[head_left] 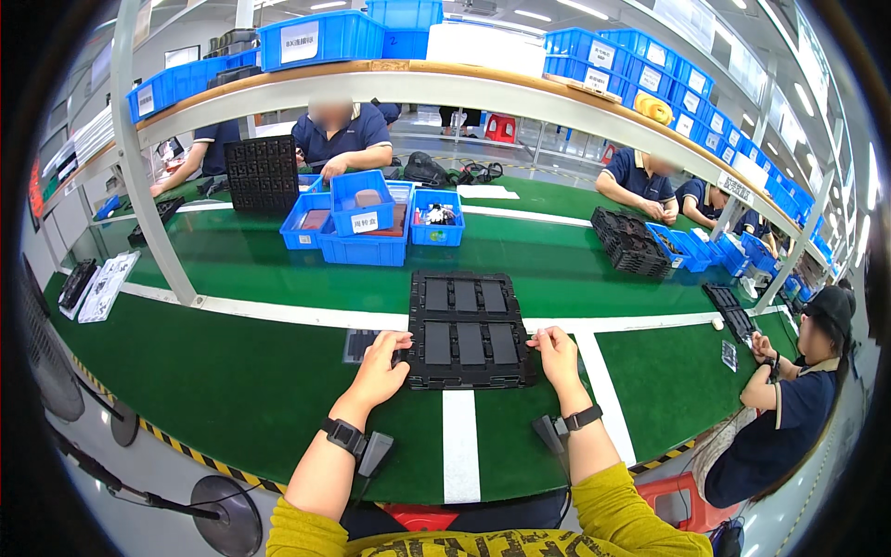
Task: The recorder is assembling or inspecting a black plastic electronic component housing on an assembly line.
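A black plastic tray (473, 369) lies on the green tabletop straight in front of me. It holds several flat, dark grey rectangular pieces (471, 343) in two rows of compartments. At its left edge my left hand (379, 369) is closed, with thumb and fingers on the rim. Against the opposite edge my right hand (557, 358) pinches the rim the same way. A small dark flat item (358, 346) rests just left of the tray, partly behind my left hand. Each of my wrists wears a black strap with a small device.
Beyond the tray stand blue bins (364, 243) and an upright black tray (263, 174). A stack of black trays (631, 243) is at the right. A shelf (408, 82) with blue boxes spans overhead on a white post (153, 204). People work opposite and at right (780, 408).
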### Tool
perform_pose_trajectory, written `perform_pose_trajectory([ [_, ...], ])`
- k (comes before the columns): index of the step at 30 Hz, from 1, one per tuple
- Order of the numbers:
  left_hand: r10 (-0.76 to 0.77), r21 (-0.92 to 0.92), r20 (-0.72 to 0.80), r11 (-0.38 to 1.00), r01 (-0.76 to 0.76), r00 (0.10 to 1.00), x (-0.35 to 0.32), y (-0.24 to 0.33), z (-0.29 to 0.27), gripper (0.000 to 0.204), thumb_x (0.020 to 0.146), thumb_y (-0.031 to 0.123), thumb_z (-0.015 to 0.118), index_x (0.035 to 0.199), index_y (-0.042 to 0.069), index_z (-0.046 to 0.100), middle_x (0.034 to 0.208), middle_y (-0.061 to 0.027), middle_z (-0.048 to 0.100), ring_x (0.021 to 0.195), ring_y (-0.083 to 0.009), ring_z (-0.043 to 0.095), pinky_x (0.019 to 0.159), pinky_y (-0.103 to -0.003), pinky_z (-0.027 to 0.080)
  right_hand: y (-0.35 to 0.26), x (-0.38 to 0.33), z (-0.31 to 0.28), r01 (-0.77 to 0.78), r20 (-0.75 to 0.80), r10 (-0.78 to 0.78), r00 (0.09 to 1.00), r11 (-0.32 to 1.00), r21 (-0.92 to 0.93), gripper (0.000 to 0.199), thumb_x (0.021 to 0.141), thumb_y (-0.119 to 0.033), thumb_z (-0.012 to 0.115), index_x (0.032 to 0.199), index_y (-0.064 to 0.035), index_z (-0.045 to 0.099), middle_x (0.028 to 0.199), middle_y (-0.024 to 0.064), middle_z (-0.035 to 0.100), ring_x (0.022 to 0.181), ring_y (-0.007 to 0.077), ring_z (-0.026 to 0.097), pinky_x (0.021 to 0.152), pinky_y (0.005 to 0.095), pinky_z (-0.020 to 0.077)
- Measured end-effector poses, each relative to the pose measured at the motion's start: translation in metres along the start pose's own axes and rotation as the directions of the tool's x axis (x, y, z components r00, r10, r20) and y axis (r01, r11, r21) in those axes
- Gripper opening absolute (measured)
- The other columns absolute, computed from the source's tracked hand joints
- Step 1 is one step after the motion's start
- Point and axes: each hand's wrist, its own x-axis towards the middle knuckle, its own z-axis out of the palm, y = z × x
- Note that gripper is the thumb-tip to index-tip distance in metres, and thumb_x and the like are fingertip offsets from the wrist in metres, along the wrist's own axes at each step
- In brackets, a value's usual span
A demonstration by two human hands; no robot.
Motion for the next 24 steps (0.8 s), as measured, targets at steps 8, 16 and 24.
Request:
perform_pose_trajectory([
  [8, 0.021, 0.151, 0.005, 0.988, -0.022, 1.000, -0.001, 0.006, -0.005, 0.043, 0.064, -0.002, 0.048, 0.106, 0.003, 0.048, 0.099, -0.0100, 0.052, 0.082, -0.0207, 0.055, 0.077, -0.033, 0.040, -0.013, -0.003, -0.002, -0.053, 0.001, 0.053, 0.999, 0.998, 0.031, 0.023, 0.085, -0.017, 0.050, 0.074, 0.0025, 0.054, 0.061, 0.0069, 0.058, 0.056, 0.0125, 0.058, 0.054, 0.0252, 0.0447],
  [16, 0.061, 0.058, -0.096, 0.997, -0.055, 0.994, 0.000, 0.003, -0.002, 0.037, 0.064, -0.004, 0.048, 0.100, 0.002, 0.053, 0.088, -0.0092, 0.051, 0.065, -0.0174, 0.049, 0.060, -0.027, 0.042, -0.003, -0.001, 0.000, -0.061, 0.009, 0.061, 0.998, 0.998, 0.035, 0.022, 0.087, -0.015, 0.048, 0.073, 0.0011, 0.053, 0.064, 0.0041, 0.055, 0.051, 0.0083, 0.050, 0.049, 0.0218, 0.0417],
  [24, 0.019, 0.084, -0.142, 0.996, -0.007, 0.990, -0.001, 0.006, 0.000, 0.038, 0.064, -0.009, 0.049, 0.100, 0.002, 0.053, 0.086, -0.0075, 0.045, 0.060, -0.0146, 0.042, 0.059, -0.027, 0.040, 0.013, 0.003, 0.001, 0.014, -0.089, -0.022, 0.996, 0.996, -0.087, 0.016, 0.079, -0.012, 0.057, 0.075, 0.0029, 0.054, 0.065, 0.0070, 0.057, 0.053, 0.0113, 0.052, 0.052, 0.0253, 0.0426],
])
